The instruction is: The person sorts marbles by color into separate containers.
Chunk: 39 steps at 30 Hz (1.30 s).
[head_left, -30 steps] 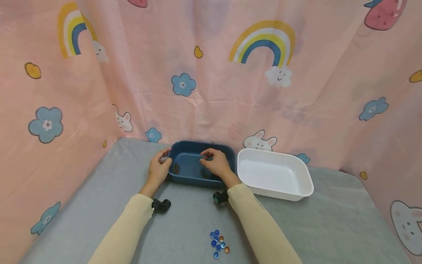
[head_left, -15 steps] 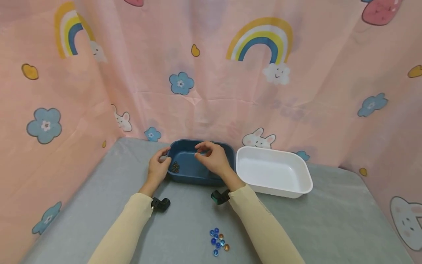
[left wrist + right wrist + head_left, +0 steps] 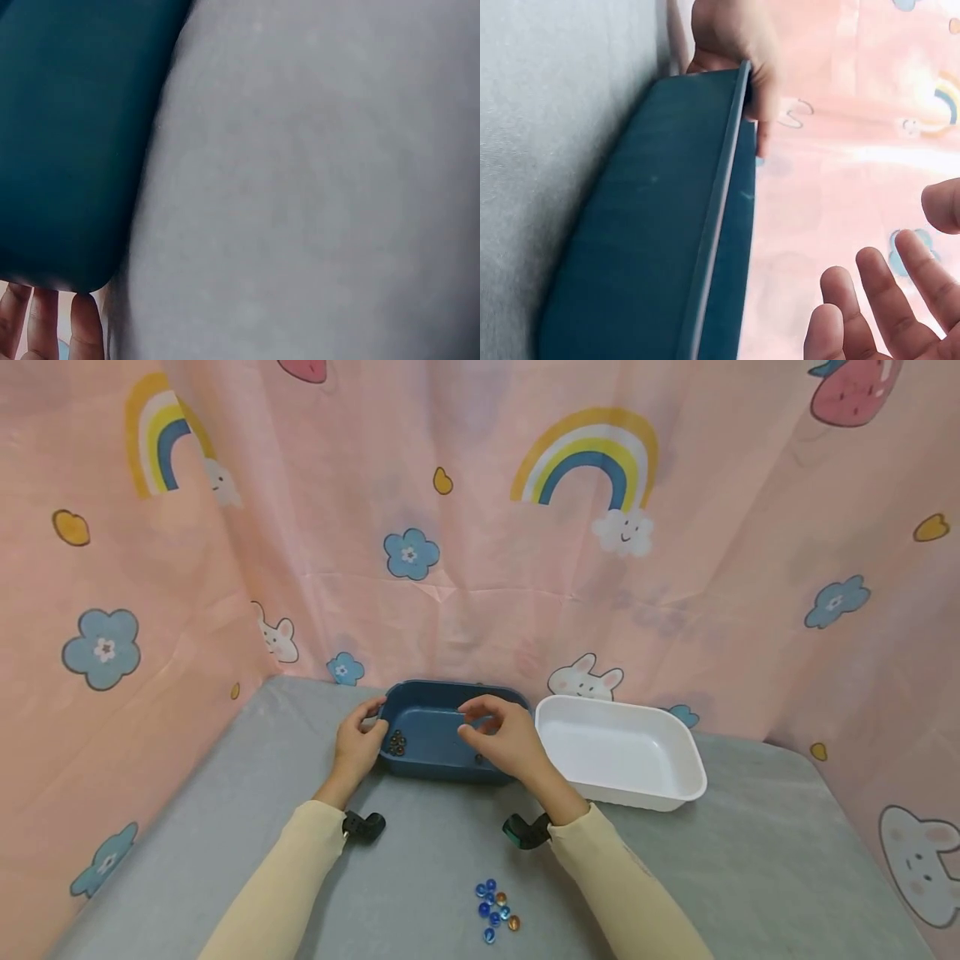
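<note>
In the head view, my left hand [image 3: 356,745] grips the left end of a dark blue plastic bin [image 3: 427,772], thumb at the rim. The left wrist view shows fingertips [image 3: 86,322] against the bin's outer wall. Several small dark brown marbles [image 3: 397,743] lie in its left front corner, and one more dark marble [image 3: 478,759] sits near the front wall. My right hand [image 3: 510,739] is over the bin's right part with loosely bent fingers. In the right wrist view its fingers [image 3: 885,292] are spread apart from the thumb, with nothing between them.
A white plastic bin [image 3: 615,752] stands right beside the blue one. Several blue and orange glass marbles [image 3: 491,910] lie loose on the grey cloth [image 3: 427,860] nearer the body. Behind the bins hangs a pink patterned curtain [image 3: 480,635].
My right hand has lifted a little, then moved right and back toward the body. The lone dark marble near the front wall now shows plainly. My left hand has stayed on the bin.
</note>
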Each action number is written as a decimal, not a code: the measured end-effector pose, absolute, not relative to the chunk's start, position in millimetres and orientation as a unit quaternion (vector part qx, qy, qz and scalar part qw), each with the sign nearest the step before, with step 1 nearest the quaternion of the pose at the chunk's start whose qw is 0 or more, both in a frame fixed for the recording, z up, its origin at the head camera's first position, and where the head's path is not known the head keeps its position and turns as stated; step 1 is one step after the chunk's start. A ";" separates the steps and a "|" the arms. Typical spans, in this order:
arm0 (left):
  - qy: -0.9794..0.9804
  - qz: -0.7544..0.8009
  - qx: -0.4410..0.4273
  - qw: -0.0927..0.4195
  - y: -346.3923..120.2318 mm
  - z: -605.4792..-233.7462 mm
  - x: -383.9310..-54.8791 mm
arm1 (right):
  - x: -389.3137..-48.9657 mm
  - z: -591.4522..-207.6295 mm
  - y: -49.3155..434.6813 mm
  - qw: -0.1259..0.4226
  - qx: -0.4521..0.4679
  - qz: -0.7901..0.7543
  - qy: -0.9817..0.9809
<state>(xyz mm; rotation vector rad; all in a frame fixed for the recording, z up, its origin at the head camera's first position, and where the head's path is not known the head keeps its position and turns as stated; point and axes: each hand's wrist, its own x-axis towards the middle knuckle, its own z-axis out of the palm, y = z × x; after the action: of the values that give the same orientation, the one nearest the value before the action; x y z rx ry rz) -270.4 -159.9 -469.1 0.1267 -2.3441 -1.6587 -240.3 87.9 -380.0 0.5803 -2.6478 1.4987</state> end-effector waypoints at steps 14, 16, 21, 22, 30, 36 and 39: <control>-0.807 -0.573 0.027 0.139 -161.6 -467.8 -269.7 | -203.0 -369.9 96.8 0.024 0.248 0.449 -0.858; -0.808 -0.572 0.028 0.138 -161.7 -467.7 -269.7 | -198.0 -369.9 98.6 0.023 0.254 0.446 -0.858; -0.810 -0.569 0.028 0.138 -161.4 -467.4 -269.3 | -185.3 -370.6 104.6 0.017 0.272 0.440 -0.856; -0.810 -0.569 0.027 0.139 -161.4 -467.3 -269.3 | -182.6 -370.5 105.9 0.016 0.275 0.440 -0.855; -0.807 -0.573 0.020 0.139 -162.2 -468.1 -270.3 | -167.1 -376.1 119.1 0.026 0.290 0.426 -0.856; -0.807 -0.574 0.022 0.137 -162.4 -467.4 -269.6 | -155.0 -380.1 130.8 0.004 0.290 0.415 -0.863; -0.806 -0.576 0.023 0.138 -162.7 -467.5 -269.5 | -148.2 -382.1 136.1 -0.012 0.287 0.408 -0.867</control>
<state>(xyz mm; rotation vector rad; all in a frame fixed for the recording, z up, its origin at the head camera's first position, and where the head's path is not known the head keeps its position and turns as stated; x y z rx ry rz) -269.5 -162.7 -467.5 0.0657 -2.3312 -1.6652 -148.2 136.1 -382.1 0.9096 -2.7430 1.2904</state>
